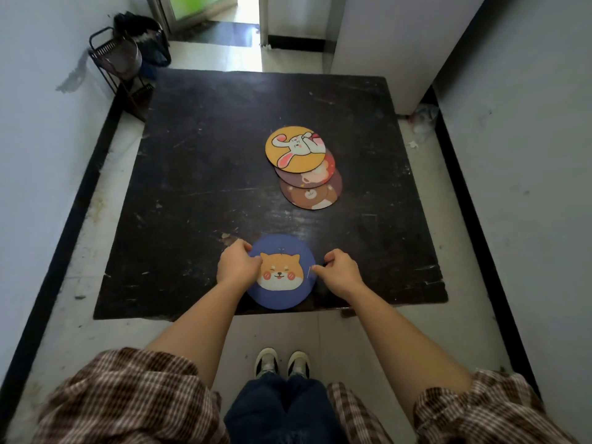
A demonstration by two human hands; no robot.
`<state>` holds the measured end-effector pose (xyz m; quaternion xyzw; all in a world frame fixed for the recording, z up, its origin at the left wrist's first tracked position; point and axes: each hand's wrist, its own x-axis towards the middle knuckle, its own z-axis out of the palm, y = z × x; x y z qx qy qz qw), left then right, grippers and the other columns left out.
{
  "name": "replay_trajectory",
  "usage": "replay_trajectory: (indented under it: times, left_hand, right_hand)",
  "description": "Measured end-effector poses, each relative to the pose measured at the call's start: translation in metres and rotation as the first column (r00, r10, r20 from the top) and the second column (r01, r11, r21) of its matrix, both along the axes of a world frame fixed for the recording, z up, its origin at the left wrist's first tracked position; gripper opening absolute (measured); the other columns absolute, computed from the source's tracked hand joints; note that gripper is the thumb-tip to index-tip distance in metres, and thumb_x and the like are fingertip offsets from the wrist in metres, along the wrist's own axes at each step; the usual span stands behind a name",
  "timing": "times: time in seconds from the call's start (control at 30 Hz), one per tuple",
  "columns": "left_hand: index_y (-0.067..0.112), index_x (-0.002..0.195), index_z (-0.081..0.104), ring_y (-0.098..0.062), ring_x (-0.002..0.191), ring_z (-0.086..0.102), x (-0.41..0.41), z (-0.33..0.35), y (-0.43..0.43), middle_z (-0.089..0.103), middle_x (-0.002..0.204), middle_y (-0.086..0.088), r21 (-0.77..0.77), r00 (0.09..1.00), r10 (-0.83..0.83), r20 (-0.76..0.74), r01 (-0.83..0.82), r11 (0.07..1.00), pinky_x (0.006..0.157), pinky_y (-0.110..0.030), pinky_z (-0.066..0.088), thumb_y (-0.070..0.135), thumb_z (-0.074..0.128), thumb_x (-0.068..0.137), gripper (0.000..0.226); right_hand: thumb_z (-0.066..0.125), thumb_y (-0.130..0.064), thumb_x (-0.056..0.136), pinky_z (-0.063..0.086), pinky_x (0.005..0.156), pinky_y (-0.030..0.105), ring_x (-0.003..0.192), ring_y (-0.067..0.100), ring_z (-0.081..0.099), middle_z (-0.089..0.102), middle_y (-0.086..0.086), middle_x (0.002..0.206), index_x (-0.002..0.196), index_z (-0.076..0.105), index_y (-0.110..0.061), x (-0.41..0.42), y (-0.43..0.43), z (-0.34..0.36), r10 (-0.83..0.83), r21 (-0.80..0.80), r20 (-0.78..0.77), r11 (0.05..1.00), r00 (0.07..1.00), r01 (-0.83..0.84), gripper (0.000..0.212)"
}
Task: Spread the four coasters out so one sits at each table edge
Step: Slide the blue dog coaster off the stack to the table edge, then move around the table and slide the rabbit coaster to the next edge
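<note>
A blue coaster with a dog face [282, 274] lies flat at the near edge of the dark square table [198, 174]. My left hand [237, 265] pinches its left rim and my right hand [341, 270] pinches its right rim. Near the table's middle, three coasters overlap in a short row: a yellow rabbit coaster [296, 149] on top at the far end, a brown coaster with a red-haired figure [315, 176] under it, and a brown bear coaster [312, 195] lowest and nearest me.
A black wire rack [118, 65] with dark bags stands off the table's far left corner. White walls close in on both sides, and a doorway [221, 24] opens beyond the far edge. Crumpled litter [424, 118] lies on the floor at right. My shoes [282, 363] are below the near edge.
</note>
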<state>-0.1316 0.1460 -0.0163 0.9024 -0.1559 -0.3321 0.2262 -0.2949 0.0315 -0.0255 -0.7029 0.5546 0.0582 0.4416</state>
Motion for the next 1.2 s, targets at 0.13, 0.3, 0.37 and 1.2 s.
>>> replay_trajectory:
  times: [0.13,0.3,0.37,1.2]
  left_hand:
    - [0.014,0.117,0.054,-0.025,0.097,0.058,-0.005,0.016,-0.028,0.060,0.113,-0.010,-0.032,0.995,-0.085,0.059,0.087,0.996,0.072,-0.034,0.046,0.022,0.058,0.086,0.032]
    - [0.013,0.114,0.056,-0.028,0.099,0.057,-0.025,0.035,-0.073,0.058,0.116,-0.012,-0.077,0.975,-0.180,0.133,0.191,0.979,0.078,-0.039,0.049,0.033,0.057,0.085,0.035]
    - [0.014,0.112,0.056,-0.029,0.099,0.057,-0.036,0.041,-0.091,0.056,0.115,-0.011,-0.081,0.969,-0.208,0.134,0.220,0.972,0.082,-0.041,0.050,0.035,0.057,0.084,0.035]
    - [0.012,0.120,0.051,-0.032,0.115,0.046,-0.190,0.049,-0.284,0.049,0.125,-0.014,-0.071,0.958,0.119,0.263,-0.103,0.992,0.092,-0.045,0.043,0.032,0.051,0.088,0.037]
  right_hand:
    - [0.066,-0.031,0.084,0.041,0.073,0.031,0.095,0.023,0.055,0.059,0.012,0.116,0.118,0.052,-0.009,-0.004,-0.022,0.016,0.009,-0.058,0.012,0.998,1.000,-0.009,0.042]
    - [0.066,-0.034,0.083,0.040,0.074,0.029,0.095,0.020,0.056,0.061,0.009,0.115,0.117,0.055,-0.012,-0.020,-0.062,0.037,0.017,-0.121,0.036,0.993,0.999,-0.012,0.042]
    - [0.066,-0.035,0.083,0.040,0.075,0.029,0.095,0.019,0.056,0.062,0.008,0.114,0.117,0.055,-0.013,-0.031,-0.081,0.044,0.056,-0.163,0.033,0.985,0.998,-0.050,0.042]
    - [0.050,-0.036,0.090,0.044,0.095,0.048,0.116,0.033,0.047,0.050,0.015,0.129,0.126,0.045,-0.008,-0.117,-0.318,0.067,0.690,-0.425,-0.223,0.567,0.688,-0.706,0.046]
